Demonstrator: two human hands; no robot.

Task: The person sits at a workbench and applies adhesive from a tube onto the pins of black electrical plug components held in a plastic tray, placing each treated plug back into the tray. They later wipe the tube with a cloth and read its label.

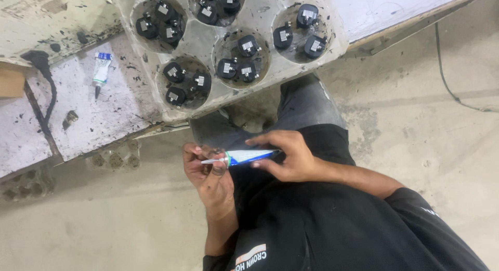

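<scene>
Head view: tube [249, 156] level, nozzle leftward

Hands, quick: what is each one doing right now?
Left hand: closed on a small part, at the tube's nozzle.
Right hand: holding the blue and white tube.

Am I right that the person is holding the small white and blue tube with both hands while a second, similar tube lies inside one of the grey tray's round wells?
Not quite. The head view shows the second small white and blue tube lying on the stained white worktop, left of the grey moulded tray, not in a well. The rest holds: the left hand and right hand both hold the other white and blue tube.
</scene>
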